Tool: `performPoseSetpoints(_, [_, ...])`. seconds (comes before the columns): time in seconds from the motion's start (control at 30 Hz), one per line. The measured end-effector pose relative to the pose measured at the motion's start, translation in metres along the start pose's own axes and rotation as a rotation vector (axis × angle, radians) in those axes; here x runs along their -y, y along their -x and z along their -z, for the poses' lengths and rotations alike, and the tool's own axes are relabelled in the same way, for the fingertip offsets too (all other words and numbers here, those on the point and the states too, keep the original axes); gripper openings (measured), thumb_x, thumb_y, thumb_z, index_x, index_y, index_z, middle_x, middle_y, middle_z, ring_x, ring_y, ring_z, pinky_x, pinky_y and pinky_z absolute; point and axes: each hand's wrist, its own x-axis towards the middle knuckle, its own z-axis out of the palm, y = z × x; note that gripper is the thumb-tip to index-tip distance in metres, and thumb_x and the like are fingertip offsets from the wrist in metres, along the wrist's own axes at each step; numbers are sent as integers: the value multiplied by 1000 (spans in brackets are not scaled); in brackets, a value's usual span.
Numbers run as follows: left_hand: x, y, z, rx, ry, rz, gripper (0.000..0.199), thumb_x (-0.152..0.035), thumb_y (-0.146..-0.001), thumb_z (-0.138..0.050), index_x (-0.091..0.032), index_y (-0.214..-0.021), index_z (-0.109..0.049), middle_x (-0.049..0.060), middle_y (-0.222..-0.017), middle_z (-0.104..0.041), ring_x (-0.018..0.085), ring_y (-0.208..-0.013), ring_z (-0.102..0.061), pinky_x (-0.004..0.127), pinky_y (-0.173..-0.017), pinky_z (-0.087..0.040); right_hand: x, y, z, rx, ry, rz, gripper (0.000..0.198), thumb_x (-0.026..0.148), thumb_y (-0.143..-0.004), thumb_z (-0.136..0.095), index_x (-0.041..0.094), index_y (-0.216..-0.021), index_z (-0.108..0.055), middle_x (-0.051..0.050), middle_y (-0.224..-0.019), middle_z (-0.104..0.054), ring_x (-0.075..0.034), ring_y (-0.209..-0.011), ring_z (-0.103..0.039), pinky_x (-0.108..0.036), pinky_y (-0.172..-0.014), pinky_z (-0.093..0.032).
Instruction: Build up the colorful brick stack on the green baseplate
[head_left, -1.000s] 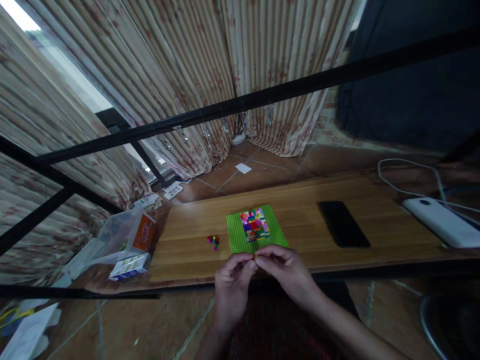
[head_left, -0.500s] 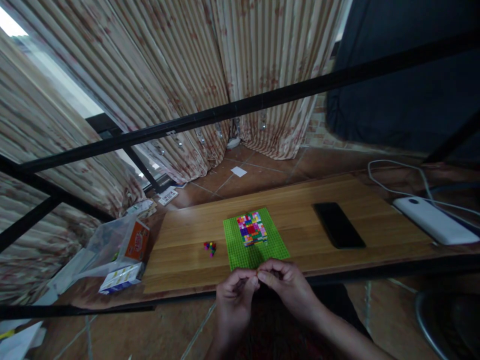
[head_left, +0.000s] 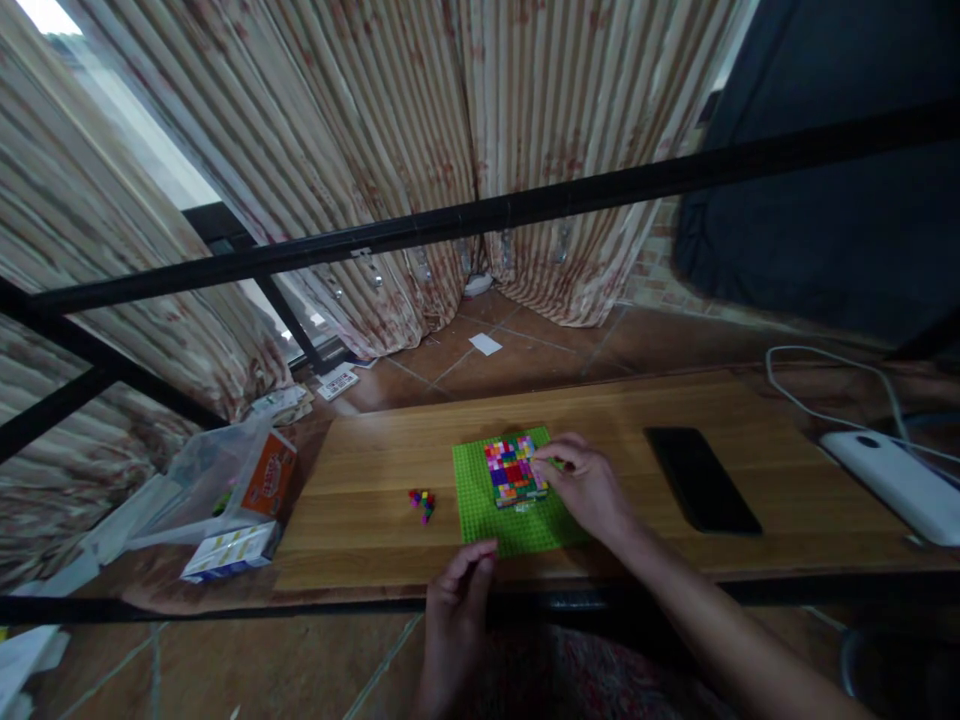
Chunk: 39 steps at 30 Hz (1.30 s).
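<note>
A green studded baseplate lies on the wooden board, bearing a square block of many-coloured toy bricks. My right hand is over the plate's right side. Its thumb and forefinger are pinched at the right edge of the brick block, and they hide whatever is between them. My left hand is lower, by the board's near edge in front of the plate. Its thumb and forefinger are pressed together, with a tiny reddish spot at the tips. Left of the plate is a small heap of loose bricks.
A black phone lies on the wooden board, right of the plate. Farther right is a white device with a cable. A clear plastic container and a small carton stand at the left. A black rail crosses behind.
My hands have come apart from a pinch together at the near edge. The right hand moved forward to the brick block, while the left stayed near the edge. The view shifted slightly.
</note>
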Motion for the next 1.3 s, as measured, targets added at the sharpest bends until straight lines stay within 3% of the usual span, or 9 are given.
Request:
performPoseSetpoints(0.2, [16, -4, 6, -42, 67, 48, 35, -49, -74, -70, -18, -91, -73, 0, -69, -63, 12, -65, -53, 22, -62, -43, -13, -28, -11, 92, 311, 150, 11, 24, -84, -62, 23, -79, -72, -5, -93, -62, -21, -93, -57, -35, -84, -46])
performPoseSetpoints(0.33, [17, -8, 9, -70, 105, 63, 33, -45, -72, -74, -17, -89, -72, 2, -74, -66, 13, -70, -56, 22, -66, -46, -14, -30, -14, 148, 415, 148, 11, 20, -82, -63, 22, -75, -70, -6, -95, -61, -22, -93, -56, -35, -84, -45])
performPoseSetpoints(0.5, [16, -16, 10, -73, 129, 20, 30, -43, -73, -74, -17, -89, -72, 4, -83, -69, 15, -77, -61, 25, -71, -49, -14, -36, -16, 148, 391, 73, 10, 18, -77, -63, 23, -71, -69, -4, -93, -61, -20, -90, -57, -34, -84, -44])
performPoseSetpoints(0.67, [16, -21, 12, -83, 118, -16, 27, -41, -75, -72, -17, -88, -71, 4, -82, -69, 14, -75, -61, 24, -70, -50, -22, -40, -17, 96, 237, -103, 7, 27, -73, -66, 23, -77, -69, -3, -89, -64, -18, -84, -59, -34, -81, -45])
performPoseSetpoints(0.83, [13, -23, 14, -94, 117, -38, 26, -40, -76, -71, -17, -88, -69, 3, -81, -69, 13, -73, -61, 23, -70, -50, -35, -34, -23, 56, -122, -388, 36, 38, -62, -75, 21, -93, -71, -4, -90, -72, -21, -83, -64, -36, -78, -49])
performPoseSetpoints(0.97, [4, -25, 15, -81, 85, -56, 25, -39, -79, -69, -17, -90, -68, 4, -84, -69, 14, -74, -62, 23, -70, -51, -37, -31, -29, 64, -455, -599, 46, 40, -53, -82, 20, -93, -72, -2, -80, -73, -19, -72, -65, -35, -72, -50])
performPoseSetpoints(1.3, [-17, -28, 10, -70, 4, -93, 23, -38, -78, -69, -18, -88, -69, 4, -82, -70, 15, -75, -64, 24, -70, -52, -35, -34, -35, 1, -550, -662, 40, 38, -47, -84, 20, -81, -72, 0, -69, -71, -17, -61, -63, -32, -63, -49])
